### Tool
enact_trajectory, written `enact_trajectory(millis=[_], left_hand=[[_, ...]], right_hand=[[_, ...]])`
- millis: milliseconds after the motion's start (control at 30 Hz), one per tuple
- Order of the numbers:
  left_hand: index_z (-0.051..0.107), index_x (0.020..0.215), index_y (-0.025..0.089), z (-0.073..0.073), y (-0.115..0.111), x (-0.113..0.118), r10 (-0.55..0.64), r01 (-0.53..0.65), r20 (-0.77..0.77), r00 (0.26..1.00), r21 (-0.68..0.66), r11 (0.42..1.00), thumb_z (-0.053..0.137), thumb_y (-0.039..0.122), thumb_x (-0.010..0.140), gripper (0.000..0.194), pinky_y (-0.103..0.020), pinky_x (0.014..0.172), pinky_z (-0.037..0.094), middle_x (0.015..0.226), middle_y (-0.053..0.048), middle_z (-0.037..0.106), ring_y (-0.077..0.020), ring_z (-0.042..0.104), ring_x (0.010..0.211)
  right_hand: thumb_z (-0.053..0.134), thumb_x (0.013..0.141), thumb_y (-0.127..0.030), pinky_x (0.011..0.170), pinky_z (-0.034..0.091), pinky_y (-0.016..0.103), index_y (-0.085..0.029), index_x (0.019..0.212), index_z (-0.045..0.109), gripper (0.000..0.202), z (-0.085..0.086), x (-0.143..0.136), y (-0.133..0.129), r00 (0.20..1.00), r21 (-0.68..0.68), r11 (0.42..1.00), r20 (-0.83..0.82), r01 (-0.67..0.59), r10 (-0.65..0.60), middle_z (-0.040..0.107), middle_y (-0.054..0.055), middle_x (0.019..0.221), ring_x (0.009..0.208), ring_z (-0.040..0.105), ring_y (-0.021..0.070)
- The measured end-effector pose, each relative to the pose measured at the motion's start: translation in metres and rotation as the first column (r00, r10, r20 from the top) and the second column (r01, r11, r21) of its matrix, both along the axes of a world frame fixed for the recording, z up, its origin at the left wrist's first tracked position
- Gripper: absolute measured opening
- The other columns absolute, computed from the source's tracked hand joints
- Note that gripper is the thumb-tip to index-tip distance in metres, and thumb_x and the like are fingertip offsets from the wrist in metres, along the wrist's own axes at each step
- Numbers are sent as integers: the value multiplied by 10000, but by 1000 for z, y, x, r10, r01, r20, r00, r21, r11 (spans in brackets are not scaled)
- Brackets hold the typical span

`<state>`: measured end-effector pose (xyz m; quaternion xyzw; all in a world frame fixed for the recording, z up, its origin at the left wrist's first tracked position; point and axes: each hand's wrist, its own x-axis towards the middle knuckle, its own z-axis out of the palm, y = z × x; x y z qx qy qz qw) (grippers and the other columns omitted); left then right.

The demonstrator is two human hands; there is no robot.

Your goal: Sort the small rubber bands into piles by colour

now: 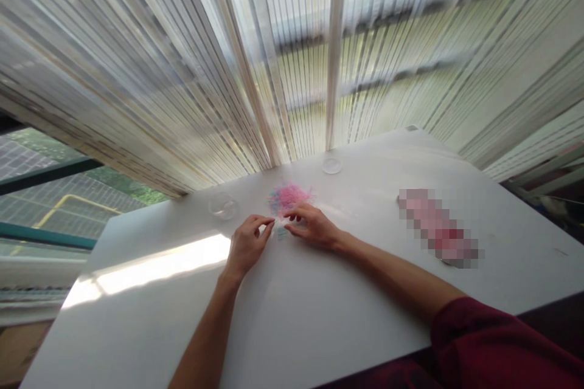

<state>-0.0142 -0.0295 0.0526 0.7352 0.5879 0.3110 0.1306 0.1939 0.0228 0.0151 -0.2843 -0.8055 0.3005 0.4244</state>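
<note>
A loose pile of thin pink and light blue pieces lies on the white table, just beyond my hands; their exact kind is too small to tell. My left hand is at the near left of the pile, thumb and forefinger pinched together; anything between them is too tiny to name. From the right, my right hand reaches to the pile's near edge, with thumb and fingers apart and nothing visible between them. A few teal pieces lie between the two hands.
Left of the pile stands a clear round container. A clear round lid or dish lies near the table's back edge. On the right is a blurred-out pinkish long object. Striped curtains hang behind the table.
</note>
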Motion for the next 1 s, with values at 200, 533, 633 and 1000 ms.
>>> enact_trajectory(millis=[200,533,633,1000], left_hand=[[735,988,213,-3,0,5,-47,48,69,996,-14,999,597,338,923,197,-229,625,439,903,-26,679,-93,479,583],[733,998,212,-3,-4,5,-68,71,110,992,-28,997,594,361,929,216,-227,630,456,917,-33,675,-97,492,599],[721,1034,213,-2,-5,4,-30,32,49,998,-46,998,579,374,934,236,-240,648,463,940,-30,673,-98,497,593],[750,940,244,17,8,11,5,-84,-268,963,-286,954,580,352,914,202,-276,765,490,980,-24,727,-189,672,868]], right_hand=[[695,852,-226,741,510,265,-190,1050,673,203,-4,-1,1,1000,0,1000,10,-11,11,668,29,874,743,586,136],[638,882,-186,694,475,239,-180,861,691,57,0,-1,0,1000,-24,1000,-7,-8,8,620,6,759,700,566,121],[635,876,-179,696,473,236,-182,860,692,60,1,-1,0,1000,-35,999,-2,0,0,618,7,767,700,563,119],[639,819,-146,672,449,235,-176,796,656,41,2,1,-1,999,-40,998,33,40,-39,580,-1,729,688,534,122]])
